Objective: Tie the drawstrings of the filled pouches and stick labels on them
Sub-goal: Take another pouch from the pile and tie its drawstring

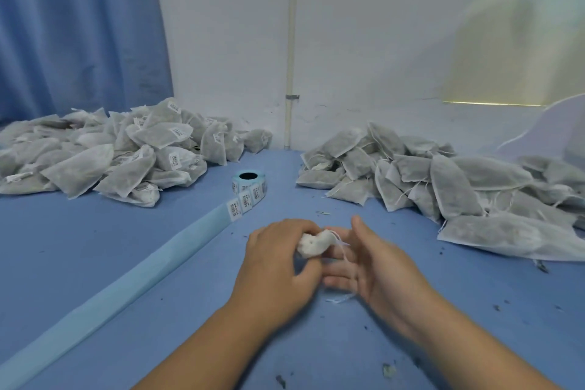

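Observation:
My left hand [278, 266] grips the gathered white neck of a pouch [313, 244] just above the blue table; most of the pouch is hidden under the hand. My right hand [370, 263] lies beside it with straight fingers, and the thin white drawstring [343, 250] runs across those fingers and trails onto the table. A roll of barcode labels [248, 188] stands further back in the middle, its blue backing strip [126, 285] running toward the near left.
A heap of labelled pouches [104, 161] covers the back left of the blue table [95, 237]. A heap of unlabelled pouches with loose strings [443, 180] fills the right side. Dark crumbs dot the table near me. A white wall and blue curtain stand behind.

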Available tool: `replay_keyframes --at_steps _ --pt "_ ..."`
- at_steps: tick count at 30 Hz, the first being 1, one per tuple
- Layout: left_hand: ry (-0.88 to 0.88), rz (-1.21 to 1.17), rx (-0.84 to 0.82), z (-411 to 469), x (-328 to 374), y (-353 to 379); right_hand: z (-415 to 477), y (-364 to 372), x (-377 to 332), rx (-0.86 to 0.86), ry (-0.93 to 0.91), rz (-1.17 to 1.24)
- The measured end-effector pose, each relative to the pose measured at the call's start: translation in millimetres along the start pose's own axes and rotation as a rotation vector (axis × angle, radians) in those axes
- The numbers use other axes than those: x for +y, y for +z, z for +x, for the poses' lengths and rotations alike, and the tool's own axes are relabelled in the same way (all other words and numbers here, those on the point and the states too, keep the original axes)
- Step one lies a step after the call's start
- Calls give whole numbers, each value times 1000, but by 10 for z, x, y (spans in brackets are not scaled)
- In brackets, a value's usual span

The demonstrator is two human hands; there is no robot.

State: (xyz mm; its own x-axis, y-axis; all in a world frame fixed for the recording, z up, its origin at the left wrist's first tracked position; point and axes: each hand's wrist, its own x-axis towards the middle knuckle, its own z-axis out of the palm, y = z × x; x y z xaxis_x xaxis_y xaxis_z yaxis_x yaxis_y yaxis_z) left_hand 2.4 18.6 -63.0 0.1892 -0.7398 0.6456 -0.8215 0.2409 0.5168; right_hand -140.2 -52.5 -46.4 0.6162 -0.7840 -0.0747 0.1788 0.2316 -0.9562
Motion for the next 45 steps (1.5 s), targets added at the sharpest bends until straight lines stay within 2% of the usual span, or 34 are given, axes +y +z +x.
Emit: replay_keyframes --at_steps 3,9,15,18,20,22,25,27,30,33,39,45 --pt "-52 160 -22 34 -40 -67 -74 62 -2 -55 56 -33" --pt "-65 410 -5 26 -15 -128 -178 112 -35 -42 -16 -222" --pt "-50 386 -54 45 -33 -115 -227 26 -98 -64 -52 -324" --pt "-34 352 -51 58 -14 -90 -217 -31 -183 14 -116 -341" --pt "85 275 -79 46 28 -63 -216 -58 -223 58 -175 -335" --pt "141 99 -149 15 116 -8 -222 -76 -250 68 -221 -318" --pt "-15 -186 -256 -58 268 62 -239 -84 -279 67 -259 -301" --pt "-153 -360 -316 -69 305 101 -247 -90 -290 124 -289 -376" --pt "-293 -540 -293 -40 311 96 -238 -121 -283 227 -344 -554" --pt "-435 -693 -257 12 292 64 -218 -162 -271 253 -351 -583" --pt "-477 -805 -330 61 354 -63 -206 -142 -225 227 -418 -574" --pt "-434 -1132 -319 70 349 -112 -200 -95 -174 170 -450 -591"
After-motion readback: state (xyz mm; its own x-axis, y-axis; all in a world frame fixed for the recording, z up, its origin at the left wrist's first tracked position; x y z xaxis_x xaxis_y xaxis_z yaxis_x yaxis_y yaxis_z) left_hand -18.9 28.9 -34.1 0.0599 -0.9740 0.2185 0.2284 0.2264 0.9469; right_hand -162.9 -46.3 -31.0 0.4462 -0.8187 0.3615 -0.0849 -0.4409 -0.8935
